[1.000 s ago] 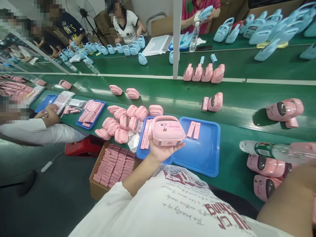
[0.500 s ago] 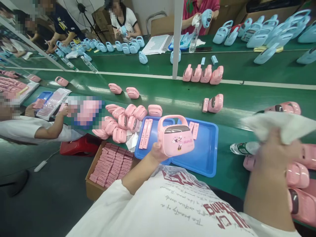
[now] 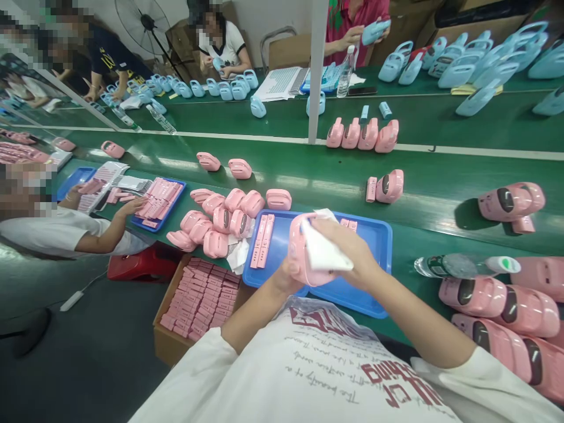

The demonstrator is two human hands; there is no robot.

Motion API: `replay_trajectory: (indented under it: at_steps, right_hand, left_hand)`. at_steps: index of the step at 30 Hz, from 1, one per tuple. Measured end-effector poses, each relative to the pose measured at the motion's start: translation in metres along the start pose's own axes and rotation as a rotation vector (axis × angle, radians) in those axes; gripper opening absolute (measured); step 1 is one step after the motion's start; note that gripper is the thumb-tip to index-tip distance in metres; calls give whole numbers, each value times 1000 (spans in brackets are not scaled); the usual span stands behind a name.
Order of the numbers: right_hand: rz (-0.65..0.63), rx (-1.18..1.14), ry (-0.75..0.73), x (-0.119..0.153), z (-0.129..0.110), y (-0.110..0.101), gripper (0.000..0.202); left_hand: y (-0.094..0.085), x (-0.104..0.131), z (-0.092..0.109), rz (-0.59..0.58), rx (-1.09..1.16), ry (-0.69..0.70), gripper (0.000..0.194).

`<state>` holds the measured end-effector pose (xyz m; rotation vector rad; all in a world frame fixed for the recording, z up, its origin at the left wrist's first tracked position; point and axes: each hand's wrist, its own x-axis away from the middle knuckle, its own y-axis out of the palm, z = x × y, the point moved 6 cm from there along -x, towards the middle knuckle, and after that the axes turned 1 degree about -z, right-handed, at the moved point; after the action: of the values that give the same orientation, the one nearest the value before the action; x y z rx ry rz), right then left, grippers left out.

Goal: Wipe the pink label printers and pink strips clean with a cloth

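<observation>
My left hand grips a pink plastic case by its lower left side, over two blue trays. The case is turned partly edge-on, so its printed face is hidden. Against its right side, my right hand presses a white cloth, fingers closed on it. In the left tray lie two narrow pink pieces; more pink pieces show behind my right hand.
Pink cases cluster left of the trays, above a carton of pink pieces. At right are a lying bottle and stacked pink cases. A co-worker's hand touches a filled tray at left.
My right hand has come in from the far right with the cloth and now meets the case. My left hand has turned the case from face-up view to nearly edge-on.
</observation>
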<state>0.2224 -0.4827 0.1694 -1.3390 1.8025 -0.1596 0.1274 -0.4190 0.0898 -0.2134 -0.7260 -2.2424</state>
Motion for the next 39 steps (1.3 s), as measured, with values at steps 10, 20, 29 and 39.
replay_trajectory:
  at_steps: [10,20,29,39]
  right_hand:
    - [827,-238,603,11,92,-77,71]
    - [-129,-297,351,2,51,-11,60]
    - [-462,29,319,-42,43,-11,36]
    - [153,-484,743,1,87,-19,47]
  left_hand:
    - [6,6,-17,-292,366,-165,77]
    - [19,16,-3,-500,403,-175,82]
    - [27,19,-8,-555,375,-257,84]
    - [29,11,19,-414,543,-304,93]
